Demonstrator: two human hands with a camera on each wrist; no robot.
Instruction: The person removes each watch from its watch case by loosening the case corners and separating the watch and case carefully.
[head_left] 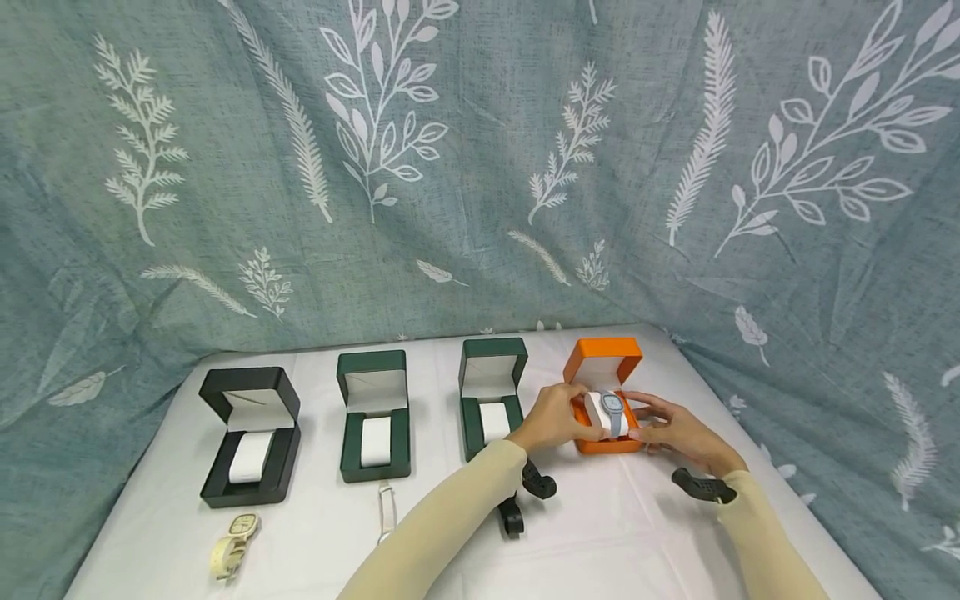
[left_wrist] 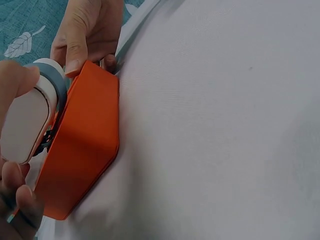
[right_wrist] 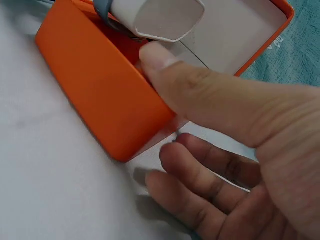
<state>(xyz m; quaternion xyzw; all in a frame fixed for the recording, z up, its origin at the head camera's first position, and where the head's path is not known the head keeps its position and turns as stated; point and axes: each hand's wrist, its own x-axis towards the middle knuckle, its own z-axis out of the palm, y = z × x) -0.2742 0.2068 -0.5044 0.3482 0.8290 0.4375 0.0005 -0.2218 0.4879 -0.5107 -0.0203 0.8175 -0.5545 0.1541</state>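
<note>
My left hand (head_left: 553, 417) pinches a white watch cushion (left_wrist: 22, 122) by its ends, thumb on one and fingers on the other. Around this cushion is a wristwatch (head_left: 612, 406) with a grey-blue strap and a pale squarish face. The cushion sits tilted in the mouth of an orange watch box (head_left: 609, 447), whose lid stands up at the back. My right hand (head_left: 678, 433) holds the box at its right side. Its thumb (right_wrist: 200, 92) reaches over the rim beside the cushion, and the other fingers curl near the outer wall (right_wrist: 100, 90).
To the left stand two green watch boxes (head_left: 375, 477) (head_left: 471, 417) and a black one (head_left: 247, 496), lids raised, each with a white cushion. A gold-toned watch (head_left: 236, 542), a thin pale-strapped watch (head_left: 387, 508) and a black strap (head_left: 512, 517) lie in front. A patterned curtain (head_left: 480, 167) hangs behind.
</note>
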